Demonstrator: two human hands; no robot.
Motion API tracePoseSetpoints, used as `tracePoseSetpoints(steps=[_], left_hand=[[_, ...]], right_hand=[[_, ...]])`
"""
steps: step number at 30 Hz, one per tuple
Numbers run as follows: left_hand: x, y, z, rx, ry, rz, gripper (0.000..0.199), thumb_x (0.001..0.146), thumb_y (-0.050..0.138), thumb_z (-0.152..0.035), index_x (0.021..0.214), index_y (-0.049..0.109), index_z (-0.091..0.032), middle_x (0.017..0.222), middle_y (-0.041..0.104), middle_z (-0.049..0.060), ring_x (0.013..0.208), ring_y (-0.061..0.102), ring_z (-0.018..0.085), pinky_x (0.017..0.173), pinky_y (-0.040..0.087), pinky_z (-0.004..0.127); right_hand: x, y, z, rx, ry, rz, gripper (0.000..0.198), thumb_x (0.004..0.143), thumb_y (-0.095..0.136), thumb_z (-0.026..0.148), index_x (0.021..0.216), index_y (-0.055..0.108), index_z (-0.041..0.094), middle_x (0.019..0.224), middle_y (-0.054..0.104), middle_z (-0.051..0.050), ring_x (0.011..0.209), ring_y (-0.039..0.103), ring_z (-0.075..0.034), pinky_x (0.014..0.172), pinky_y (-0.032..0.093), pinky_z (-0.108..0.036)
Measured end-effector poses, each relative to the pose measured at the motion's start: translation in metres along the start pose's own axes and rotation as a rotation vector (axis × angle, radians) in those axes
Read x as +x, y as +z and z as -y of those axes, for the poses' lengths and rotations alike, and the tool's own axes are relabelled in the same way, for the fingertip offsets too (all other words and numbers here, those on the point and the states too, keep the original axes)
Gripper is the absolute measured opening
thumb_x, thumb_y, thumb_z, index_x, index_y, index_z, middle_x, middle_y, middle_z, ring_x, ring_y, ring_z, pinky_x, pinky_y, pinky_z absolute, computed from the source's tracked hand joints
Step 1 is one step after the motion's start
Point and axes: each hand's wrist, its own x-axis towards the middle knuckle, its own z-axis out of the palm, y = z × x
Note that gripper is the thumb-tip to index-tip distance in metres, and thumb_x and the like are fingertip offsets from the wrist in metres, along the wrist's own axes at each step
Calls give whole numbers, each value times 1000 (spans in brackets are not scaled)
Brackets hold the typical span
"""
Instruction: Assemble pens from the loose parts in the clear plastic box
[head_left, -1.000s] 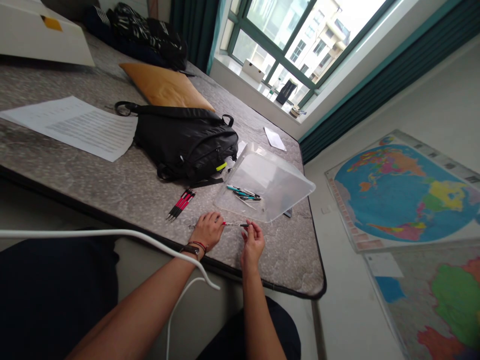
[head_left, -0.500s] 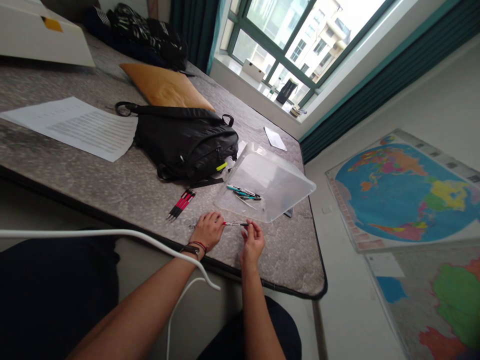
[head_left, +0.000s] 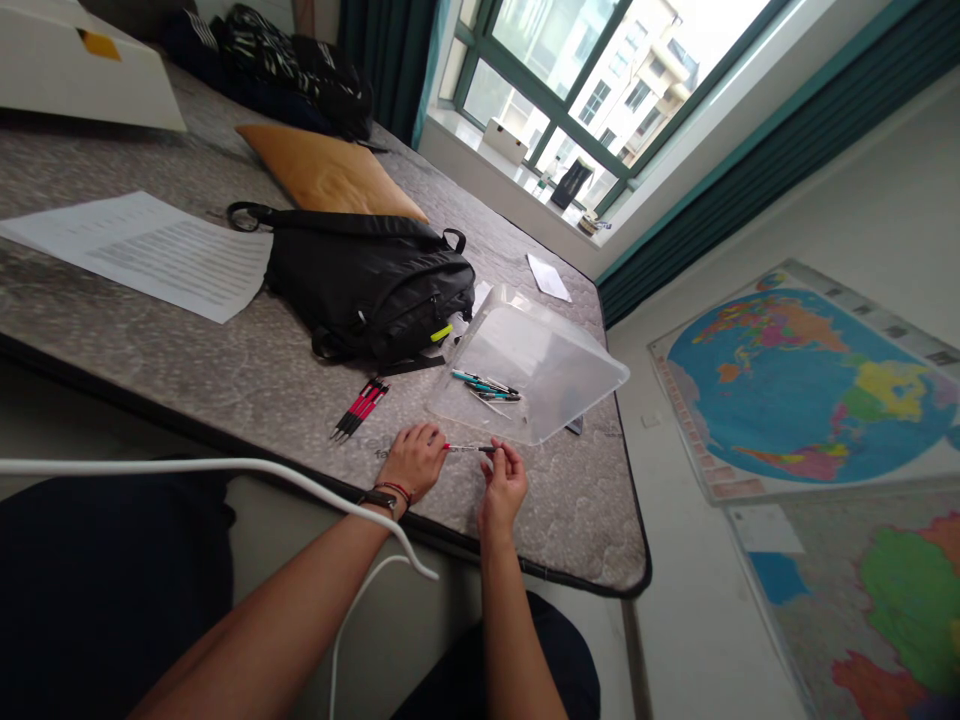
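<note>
A thin pen (head_left: 465, 448) with a red part, a pale middle and a dark end spans the gap between my hands. My left hand (head_left: 415, 464) is closed on its red end, and a dark band and a red cord circle that wrist. At the dark end, the fingertips of my right hand (head_left: 502, 490) pinch the pen. Several red-and-black pens (head_left: 360, 408) lie side by side on the mattress, left of my left hand. Beyond my hands, a clear plastic bin (head_left: 559, 350) rests tilted, with several teal, black and white pens (head_left: 487, 387) inside.
The grey mattress (head_left: 262, 380) has its edge close to my forearms. A black backpack (head_left: 367, 285) lies behind the red pens, near a brown envelope (head_left: 330, 175) and printed sheets (head_left: 150, 255). A white cable (head_left: 300, 480) crosses in front of my left forearm.
</note>
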Motion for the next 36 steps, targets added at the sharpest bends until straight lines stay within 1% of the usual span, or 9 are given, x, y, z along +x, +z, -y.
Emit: tracePoseSetpoints(steps=[6,16,22,26,30,33,36], left_hand=[[0,-2,-1,-15,-2,1,21,95,46,-28,106,63,-21,116,62,12,111,53,27,92,41,44],[0,-1,-1,10,5,3,22,96,45,-28,106,62,-21,117,62,12,111,53,27,91,42,43],[0,-2,-1,-5,3,1,22,96,45,-29,106,63,-21,118,62,12,111,53,27,91,41,44],[0,-2,-1,-21,4,-6,23,96,44,-29,106,63,-22,118,62,12,111,53,28,92,42,44],[0,-1,-1,1,6,0,24,96,43,-29,106,63,-21,118,62,12,111,53,27,91,42,44],[0,-1,-1,10,9,5,23,96,43,-27,106,63,-21,118,61,12,111,53,28,90,42,44],[0,-1,-1,-2,4,4,23,96,42,-26,105,63,-21,117,62,13,110,53,28,90,42,45]], right_hand=[[-1,1,-2,-3,29,46,38,81,69,41,109,61,18,122,67,-13,101,66,-20,73,55,-27],[0,3,1,3,13,46,39,81,69,42,109,61,17,122,67,-15,99,67,-21,74,56,-29],[0,3,-1,11,33,53,38,80,70,41,109,61,18,121,67,-13,99,68,-20,73,56,-28],[-4,10,-3,0,45,67,38,79,71,41,108,61,17,121,67,-14,99,68,-21,73,56,-29],[-11,23,-7,7,78,137,39,79,71,41,108,60,16,121,67,-15,100,67,-21,73,56,-29],[-14,31,-12,20,92,166,40,80,70,40,110,59,17,120,68,-15,100,67,-21,73,56,-29],[-15,33,-16,4,84,171,42,81,68,42,114,59,17,122,67,-15,101,66,-21,74,55,-29]])
